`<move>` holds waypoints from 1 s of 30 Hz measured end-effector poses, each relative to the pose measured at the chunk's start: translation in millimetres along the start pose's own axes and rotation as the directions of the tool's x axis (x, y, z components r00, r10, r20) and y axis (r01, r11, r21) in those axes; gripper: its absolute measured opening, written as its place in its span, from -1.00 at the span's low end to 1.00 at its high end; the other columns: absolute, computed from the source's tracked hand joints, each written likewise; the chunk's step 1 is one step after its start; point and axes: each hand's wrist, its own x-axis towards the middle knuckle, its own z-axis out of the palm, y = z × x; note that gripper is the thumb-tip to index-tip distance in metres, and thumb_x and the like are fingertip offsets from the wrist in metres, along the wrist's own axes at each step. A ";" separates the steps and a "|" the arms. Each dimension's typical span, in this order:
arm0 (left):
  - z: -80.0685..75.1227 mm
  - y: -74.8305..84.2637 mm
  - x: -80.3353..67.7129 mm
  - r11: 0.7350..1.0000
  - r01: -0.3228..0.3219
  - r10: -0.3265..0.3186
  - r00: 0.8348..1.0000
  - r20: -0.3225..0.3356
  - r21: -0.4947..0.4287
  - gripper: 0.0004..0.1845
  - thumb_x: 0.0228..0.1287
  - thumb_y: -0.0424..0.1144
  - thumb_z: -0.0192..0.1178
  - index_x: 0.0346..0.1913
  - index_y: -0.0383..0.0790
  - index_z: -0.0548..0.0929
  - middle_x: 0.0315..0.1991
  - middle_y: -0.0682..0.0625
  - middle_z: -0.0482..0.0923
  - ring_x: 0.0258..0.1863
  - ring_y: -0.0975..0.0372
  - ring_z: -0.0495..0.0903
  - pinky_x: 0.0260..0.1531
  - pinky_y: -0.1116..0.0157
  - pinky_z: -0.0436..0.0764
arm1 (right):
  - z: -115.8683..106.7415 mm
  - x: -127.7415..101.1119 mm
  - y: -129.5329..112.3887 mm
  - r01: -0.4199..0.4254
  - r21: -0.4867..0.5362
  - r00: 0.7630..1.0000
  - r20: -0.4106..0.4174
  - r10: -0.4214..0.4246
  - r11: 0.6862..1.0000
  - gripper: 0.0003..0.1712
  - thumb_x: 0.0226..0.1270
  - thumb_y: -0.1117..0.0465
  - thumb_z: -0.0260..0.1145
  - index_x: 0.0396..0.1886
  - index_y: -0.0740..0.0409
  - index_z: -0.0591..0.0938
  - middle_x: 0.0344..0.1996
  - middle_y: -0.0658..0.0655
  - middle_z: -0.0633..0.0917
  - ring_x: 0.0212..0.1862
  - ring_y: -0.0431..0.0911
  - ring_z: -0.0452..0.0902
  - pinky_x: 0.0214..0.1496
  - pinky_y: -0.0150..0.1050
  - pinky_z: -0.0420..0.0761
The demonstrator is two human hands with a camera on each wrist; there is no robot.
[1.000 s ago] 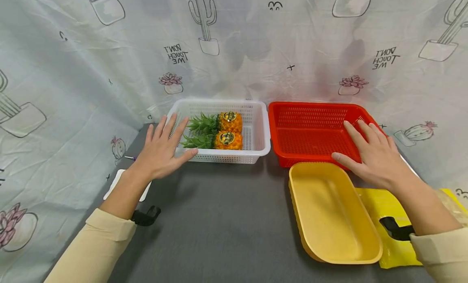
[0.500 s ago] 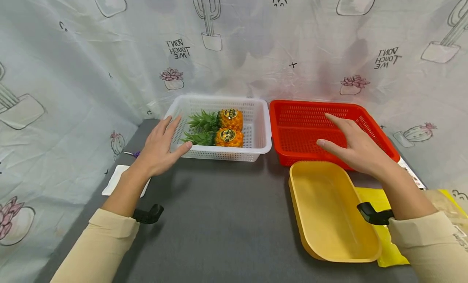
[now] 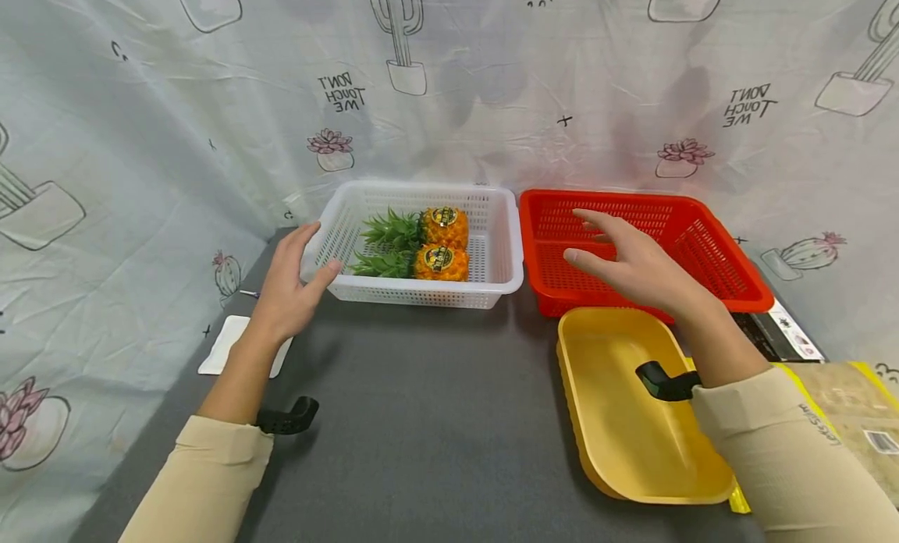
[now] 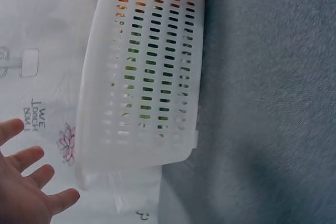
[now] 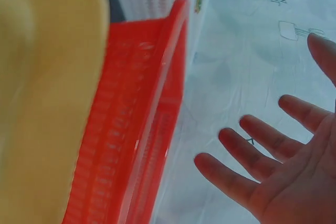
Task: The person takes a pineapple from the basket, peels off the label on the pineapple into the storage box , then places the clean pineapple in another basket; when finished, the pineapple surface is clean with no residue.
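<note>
A white slotted basket at the back of the grey table holds two small pineapples, leaves pointing left. My left hand is at its front-left corner, fingers spread; in the left wrist view the left hand is a little apart from the basket. An empty red basket stands to the right. My right hand hovers flat over its front-left part, holding nothing. The right wrist view shows the palm open beside the red basket.
An empty yellow tray lies in front of the red basket, also seen as the yellow tray. A yellow bag and a dark booklet lie at the right. A white card lies left. A printed curtain surrounds the table.
My right hand has moved left from the red basket's right side to its front-left part. My left hand has slid left to the white basket's corner.
</note>
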 end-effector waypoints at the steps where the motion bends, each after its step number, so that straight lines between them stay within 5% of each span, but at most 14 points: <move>1: 1.0 -0.8 0.0 1.000 0.004 -0.004 1.000 -0.019 -0.023 -0.25 0.52 -0.01 0.09 0.63 -0.17 0.16 0.62 -0.27 0.04 0.55 -0.23 0.12 0.40 -0.37 0.14 | 0.3 2.1 -1.7 -0.006 0.014 1.000 0.005 0.006 1.000 -0.06 0.45 -0.34 0.23 0.67 -0.18 0.13 0.60 0.15 0.26 0.54 0.21 0.21 0.43 0.41 0.28; 9: 11.5 -10.7 -3.5 0.980 0.085 -0.116 0.978 -0.174 -0.178 -0.35 0.48 -0.13 0.15 0.55 -0.23 0.32 0.56 -0.24 0.16 0.55 -0.10 0.17 0.46 -0.28 0.22 | 6.0 22.7 -13.1 0.012 0.147 0.999 0.043 -0.018 0.989 -0.19 0.48 -0.26 0.25 0.60 -0.13 0.29 0.48 0.15 0.43 0.44 0.17 0.35 0.39 0.30 0.44; 13: 15.7 -17.5 -7.7 0.946 0.196 -0.243 0.956 -0.164 -0.257 -0.31 0.51 -0.09 0.09 0.60 -0.19 0.23 0.57 -0.25 0.15 0.60 -0.08 0.12 0.50 -0.24 0.19 | 12.1 35.2 -20.4 0.021 0.217 0.998 0.059 -0.034 0.976 -0.25 0.49 -0.20 0.26 0.56 -0.08 0.35 0.43 0.14 0.48 0.39 0.14 0.43 0.38 0.24 0.49; 16: 19.6 -22.1 -8.1 0.880 0.294 -0.352 0.931 -0.096 -0.372 -0.26 0.55 -0.06 0.04 0.66 -0.14 0.07 0.63 -0.19 0.07 0.63 -0.03 0.10 0.52 -0.17 0.19 | 17.1 44.0 -26.8 0.017 0.272 0.997 0.072 -0.037 0.962 -0.30 0.50 -0.14 0.27 0.54 -0.05 0.38 0.42 0.14 0.50 0.32 0.12 0.51 0.32 0.16 0.58; 18: 23.0 -25.7 -7.2 0.808 0.346 -0.418 0.907 -0.051 -0.478 -0.25 0.57 -0.07 0.04 0.67 -0.08 0.01 0.66 -0.13 0.03 0.62 0.02 0.13 0.51 -0.15 0.23 | 21.0 49.1 -31.8 0.008 0.312 0.996 0.086 -0.036 0.950 -0.32 0.51 -0.09 0.29 0.52 -0.03 0.40 0.41 0.15 0.51 0.29 0.14 0.55 0.27 0.13 0.62; 23: 31.2 -31.8 -7.1 0.666 0.386 -0.519 0.854 -0.024 -0.639 -0.29 0.56 -0.19 0.08 0.66 0.06 0.08 0.61 -0.11 0.14 0.51 0.05 0.31 0.35 -0.12 0.49 | 33.0 61.9 -41.7 -0.034 0.390 0.991 0.134 -0.021 0.920 -0.34 0.50 0.02 0.31 0.52 -0.01 0.41 0.42 0.19 0.48 0.33 0.19 0.50 0.23 0.07 0.67; 30: 40.9 -35.2 -8.1 0.552 0.343 -0.531 0.847 -0.003 -0.760 -0.29 0.57 -0.27 0.07 0.65 0.11 0.07 0.57 -0.19 0.19 0.29 0.19 0.50 0.08 0.16 0.70 | 49.5 77.6 -52.3 -0.082 0.477 0.983 0.185 -0.009 0.875 -0.34 0.47 0.07 0.33 0.51 0.01 0.42 0.42 0.21 0.46 0.34 0.14 0.45 0.21 0.11 0.67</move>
